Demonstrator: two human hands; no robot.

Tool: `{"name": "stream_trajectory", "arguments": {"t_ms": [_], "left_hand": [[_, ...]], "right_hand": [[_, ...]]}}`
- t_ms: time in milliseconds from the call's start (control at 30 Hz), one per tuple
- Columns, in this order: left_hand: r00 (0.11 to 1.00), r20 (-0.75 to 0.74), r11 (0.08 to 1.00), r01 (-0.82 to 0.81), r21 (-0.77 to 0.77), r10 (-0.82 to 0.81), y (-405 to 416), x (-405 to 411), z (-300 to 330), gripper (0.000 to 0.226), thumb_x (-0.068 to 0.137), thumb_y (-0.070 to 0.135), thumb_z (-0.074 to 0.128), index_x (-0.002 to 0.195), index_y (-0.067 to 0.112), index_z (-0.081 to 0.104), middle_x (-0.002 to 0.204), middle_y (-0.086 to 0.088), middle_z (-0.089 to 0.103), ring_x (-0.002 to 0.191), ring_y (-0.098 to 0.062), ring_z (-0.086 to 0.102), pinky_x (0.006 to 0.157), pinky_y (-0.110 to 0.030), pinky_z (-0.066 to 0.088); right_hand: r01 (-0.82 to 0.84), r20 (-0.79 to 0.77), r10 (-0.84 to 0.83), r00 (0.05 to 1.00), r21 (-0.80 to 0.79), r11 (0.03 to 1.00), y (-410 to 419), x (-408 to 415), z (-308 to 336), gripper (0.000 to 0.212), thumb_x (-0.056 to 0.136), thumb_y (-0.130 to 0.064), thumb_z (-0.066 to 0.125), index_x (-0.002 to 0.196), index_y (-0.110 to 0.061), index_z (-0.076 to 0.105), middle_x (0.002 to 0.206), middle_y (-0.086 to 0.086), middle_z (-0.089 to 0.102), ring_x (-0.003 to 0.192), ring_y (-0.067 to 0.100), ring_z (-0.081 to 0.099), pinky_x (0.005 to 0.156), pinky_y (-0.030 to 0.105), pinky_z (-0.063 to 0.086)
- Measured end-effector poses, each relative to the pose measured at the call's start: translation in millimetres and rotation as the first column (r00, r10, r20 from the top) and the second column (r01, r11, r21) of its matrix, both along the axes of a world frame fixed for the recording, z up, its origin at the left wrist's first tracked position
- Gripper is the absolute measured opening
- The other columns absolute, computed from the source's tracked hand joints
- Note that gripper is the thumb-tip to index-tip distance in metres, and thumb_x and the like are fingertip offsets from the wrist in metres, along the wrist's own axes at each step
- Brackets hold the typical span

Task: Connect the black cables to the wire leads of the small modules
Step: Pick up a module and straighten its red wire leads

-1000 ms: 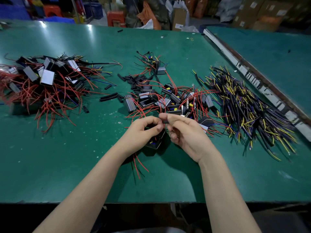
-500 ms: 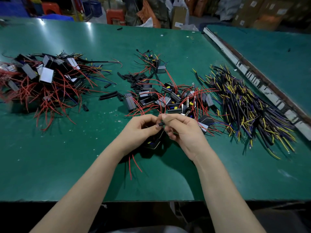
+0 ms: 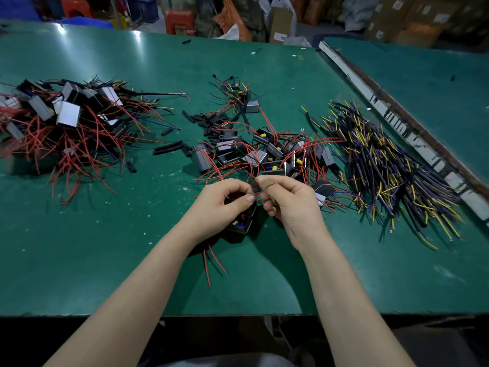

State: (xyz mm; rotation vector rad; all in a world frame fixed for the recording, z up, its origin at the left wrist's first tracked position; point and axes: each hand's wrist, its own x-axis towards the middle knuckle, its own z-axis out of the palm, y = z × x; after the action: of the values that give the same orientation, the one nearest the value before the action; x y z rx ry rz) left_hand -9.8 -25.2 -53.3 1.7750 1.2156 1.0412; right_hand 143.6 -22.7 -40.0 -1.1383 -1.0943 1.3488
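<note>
Modules with red wire leads are lying in three places on the green surface [image 3: 79, 247], and we are reading them from nine o'clock across to three. At ten o'clock a finished-looking heap [image 3: 66, 123] is sitting with black cables already trailing from it, so we judge a good share done. At twelve o'clock loose black sleeve pieces [image 3: 169, 148] are scattered beside the unworked pile [image 3: 264, 154], which is still large. Our left hand [image 3: 219, 205] is curling thumb and forefinger into a pinching grip on a red lead, with one small module [image 3: 242, 222] hanging just beneath it, its leads [image 3: 211, 260] trailing toward six o'clock. Our right hand [image 3: 291, 205] is pinching something small and dark against that lead; we cannot tell whether it is a sleeve or a cable end. The lead's long axis is running roughly nine to three between the fingertips. At two o'clock the black cables [image 3: 391, 168] are waiting, fanned with their long axes running from eleven toward five.
</note>
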Motion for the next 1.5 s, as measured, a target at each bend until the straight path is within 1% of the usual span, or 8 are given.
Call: {"name": "stream_trajectory", "arguments": {"t_ms": [167, 300, 433, 533, 700, 1033, 1267, 1500], "left_hand": [[0.997, -0.048, 0.998, -0.055, 0.033, 0.056, -1, 3, 3, 0.010, 0.091, 0.013, 0.060, 0.083, 0.019, 0.062, 0.077, 0.008, 0.059, 0.069, -0.004, 0.051, 0.070, -0.024, 0.044], [0.995, -0.051, 0.996, -0.082, 0.027, 0.084, -3, 3, 3, 0.011, 0.090, 0.013, 0.060, 0.082, 0.020, 0.062, 0.078, 0.009, 0.061, 0.070, -0.004, 0.053, 0.071, -0.022, 0.045], [0.993, -0.100, 0.997, -0.057, 0.046, 0.061, -4, 3, 3, 0.007, 0.091, 0.016, 0.060, 0.085, 0.019, 0.064, 0.084, 0.008, 0.062, 0.078, -0.005, 0.056, 0.076, -0.022, 0.044], [0.990, -0.125, 0.996, -0.050, 0.069, 0.058, -4, 3, 4, 0.007, 0.091, 0.017, 0.060, 0.085, 0.021, 0.063, 0.084, 0.012, 0.061, 0.077, 0.002, 0.054, 0.075, -0.015, 0.042], [0.988, -0.143, 0.996, -0.043, 0.084, 0.055, -4, 3, 5, 0.009, 0.091, 0.017, 0.060, 0.084, 0.023, 0.061, 0.082, 0.015, 0.060, 0.075, 0.007, 0.052, 0.073, -0.010, 0.038], [0.985, -0.170, 0.996, -0.026, 0.090, 0.041, -3, 3, 4, 0.009, 0.090, 0.017, 0.060, 0.084, 0.024, 0.062, 0.086, 0.009, 0.063, 0.082, -0.003, 0.054, 0.077, -0.015, 0.040], [0.982, -0.186, 0.994, -0.017, 0.111, 0.038, -3, 3, 4, 0.005, 0.090, 0.015, 0.061, 0.087, 0.017, 0.065, 0.087, 0.005, 0.063, 0.083, -0.007, 0.054, 0.079, -0.020, 0.039], [0.979, -0.194, 0.991, -0.043, 0.127, 0.068, -3, 3, 3, 0.010, 0.090, 0.015, 0.060, 0.084, 0.022, 0.062, 0.086, 0.008, 0.062, 0.083, -0.004, 0.053, 0.078, -0.015, 0.038]], "right_hand": [[0.054, 0.214, -0.098, 0.972, 0.199, 0.979, -2, 1, -2, 0.011, 0.090, -0.018, 0.065, 0.082, -0.024, 0.069, 0.061, -0.010, 0.064, 0.048, 0.006, 0.055, 0.047, 0.016, 0.042], [0.215, 0.030, -0.229, 0.973, 0.243, 0.946, 1, 6, 1, 0.010, 0.089, -0.014, 0.065, 0.092, -0.015, 0.056, 0.071, -0.002, 0.065, 0.044, 0.008, 0.053, 0.045, 0.014, 0.040], [0.324, 0.030, -0.341, 0.940, 0.246, 0.914, 5, 14, 0, 0.012, 0.089, -0.018, 0.066, 0.083, -0.017, 0.056, 0.077, 0.005, 0.069, 0.045, 0.011, 0.053, 0.045, 0.015, 0.039], [0.327, 0.101, -0.368, 0.924, 0.291, 0.899, 6, 16, -4, 0.011, 0.088, -0.021, 0.067, 0.082, -0.019, 0.058, 0.078, 0.007, 0.067, 0.045, 0.012, 0.054, 0.047, 0.017, 0.040], [0.275, 0.149, -0.345, 0.927, 0.357, 0.893, 5, 17, -3, 0.007, 0.089, -0.019, 0.067, 0.087, -0.025, 0.065, 0.065, -0.009, 0.060, 0.050, 0.009, 0.054, 0.053, 0.019, 0.042], [0.269, 0.115, -0.352, 0.929, 0.441, 0.856, 3, 11, -1, 0.017, 0.089, -0.019, 0.067, 0.087, -0.036, 0.070, 0.069, -0.015, 0.064, 0.056, 0.006, 0.050, 0.055, 0.016, 0.043], [0.177, 0.253, -0.332, 0.909, 0.486, 0.856, 5, 9, -6, 0.020, 0.088, -0.024, 0.066, 0.089, -0.043, 0.068, 0.085, -0.007, 0.066, 0.075, 0.007, 0.057, 0.077, 0.048, 0.053], [0.149, 0.253, -0.303, 0.919, 0.488, 0.860, 4, 11, -6, 0.014, 0.089, -0.021, 0.066, 0.092, -0.035, 0.069, 0.079, -0.016, 0.061, 0.067, -0.001, 0.052, 0.070, 0.025, 0.040]]}}
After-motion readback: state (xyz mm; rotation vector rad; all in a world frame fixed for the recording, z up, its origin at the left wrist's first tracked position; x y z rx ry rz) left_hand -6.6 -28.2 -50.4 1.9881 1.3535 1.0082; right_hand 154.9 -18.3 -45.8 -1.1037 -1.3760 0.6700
